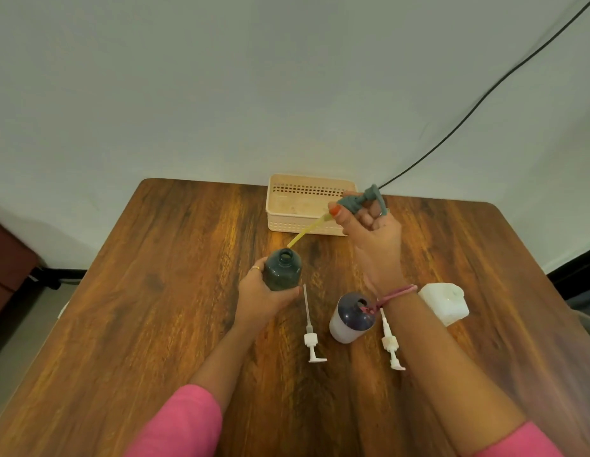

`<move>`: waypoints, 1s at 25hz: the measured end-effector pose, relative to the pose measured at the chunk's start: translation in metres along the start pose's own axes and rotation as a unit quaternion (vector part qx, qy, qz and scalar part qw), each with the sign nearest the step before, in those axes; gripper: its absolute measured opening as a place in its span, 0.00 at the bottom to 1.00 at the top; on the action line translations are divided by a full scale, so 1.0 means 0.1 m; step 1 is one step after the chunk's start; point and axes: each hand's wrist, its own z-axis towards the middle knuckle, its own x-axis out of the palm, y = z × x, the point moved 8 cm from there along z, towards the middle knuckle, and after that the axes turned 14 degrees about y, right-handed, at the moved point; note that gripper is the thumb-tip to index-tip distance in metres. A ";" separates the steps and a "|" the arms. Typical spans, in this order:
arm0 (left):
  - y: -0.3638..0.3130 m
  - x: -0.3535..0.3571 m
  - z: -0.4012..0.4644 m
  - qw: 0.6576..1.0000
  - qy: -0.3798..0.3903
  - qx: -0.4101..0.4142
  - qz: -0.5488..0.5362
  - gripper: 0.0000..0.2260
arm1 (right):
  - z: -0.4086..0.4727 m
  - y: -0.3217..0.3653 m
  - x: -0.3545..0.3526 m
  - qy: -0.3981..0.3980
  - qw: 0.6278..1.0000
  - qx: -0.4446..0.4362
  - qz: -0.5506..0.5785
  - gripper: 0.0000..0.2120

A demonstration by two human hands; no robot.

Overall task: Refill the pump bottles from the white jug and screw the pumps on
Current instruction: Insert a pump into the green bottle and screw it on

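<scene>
My left hand (pixel 260 296) grips a dark green bottle (pixel 283 269) that stands upright on the table with its neck uncovered. My right hand (pixel 369 232) holds a grey-green pump (pixel 363 201) lifted above the table, its yellowish tube (pixel 305 230) slanting down with the tip just beside the bottle's mouth. A second bottle (pixel 351 318), white with a dark top and no pump, stands near my right wrist. Two white pumps lie flat on the table, one (pixel 311 331) left of that bottle and one (pixel 390 343) right of it. The white jug (pixel 447 301) sits behind my right forearm.
A beige perforated basket (pixel 308 206) stands at the table's far edge against the wall. A black cable (pixel 485 94) runs down the wall toward it. The wooden table (pixel 155 291) drops off at its left and right edges.
</scene>
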 end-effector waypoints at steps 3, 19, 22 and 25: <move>-0.40 -0.03 0.02 0.999 -0.020 0.024 0.010 0.31 | 0.14 0.40 -0.12 -0.007 0.999 -0.032 0.009 0.15; -1.81 0.12 -0.02 0.991 -0.057 0.122 0.005 0.34 | 0.50 1.74 -0.37 0.108 0.980 -0.095 -0.138 0.14; -1.94 0.16 -0.01 0.989 -0.058 0.134 -0.007 0.32 | 0.60 1.79 -0.32 0.145 0.969 -0.079 -0.183 0.15; -2.07 0.18 -0.02 0.986 -0.064 0.152 -0.017 0.30 | 0.68 1.79 -0.28 0.167 0.964 -0.066 -0.196 0.16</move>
